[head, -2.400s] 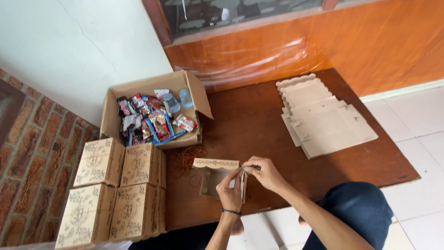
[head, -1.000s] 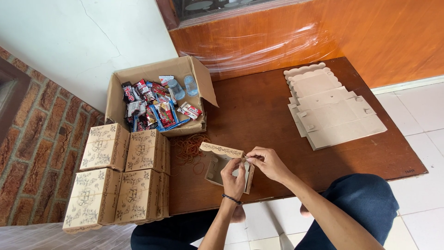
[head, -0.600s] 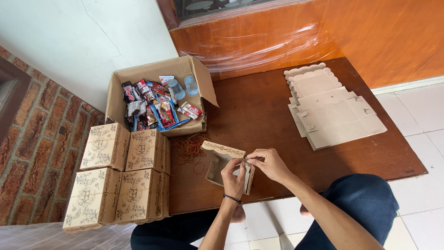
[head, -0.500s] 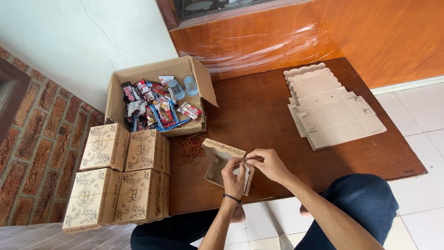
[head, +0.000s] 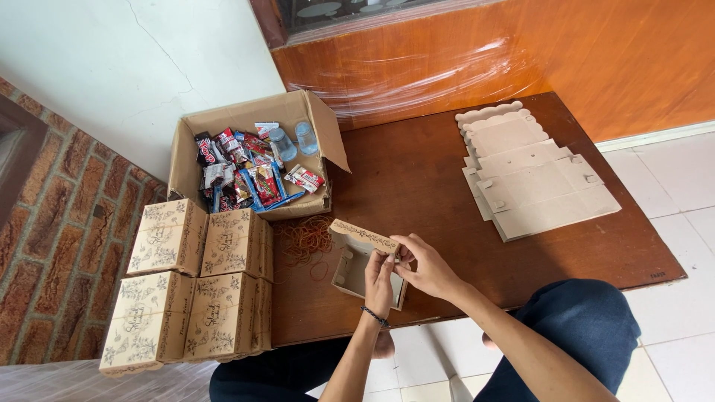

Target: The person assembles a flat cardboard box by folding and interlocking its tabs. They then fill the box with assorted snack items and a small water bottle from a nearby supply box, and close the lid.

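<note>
**A:** So what's going on with the hands here? Looks like both are on that half-folded little box (head: 366,262) at the near edge of the bench (head: 417,171).

**B:** Yeah. Left hand (head: 380,281) comes up from below with its fingers closed on the box's right wall, and the right hand (head: 426,266) is pinched on the same corner from the right side. My guess is they're that close together because a tab or flap is being pressed in there, and one hand steadies while the other pushes. The patterned flap sticks out to the far left, not folded down.

**A:** And the rest?

**B:** Stack of flat box blanks (head: 532,175) on the far right of the bench, well apart from the hands, probably parked within reach. Open carton of snack packets (head: 249,160) at far left, a loose pile of rubber bands (head: 302,242) just left of the box. Four finished patterned boxes (head: 194,286) sit grouped off the bench's left end, near the brick wall (head: 45,246).

**A:** Anything you can't make out?

**B:** The exact tab under the fingertips is covered by the hands. Can't tell what's under the top layer in the carton either. The lowest finished box is partly cut by something pale at the bottom edge, and the person's legs hide the bench's near edge.
</note>
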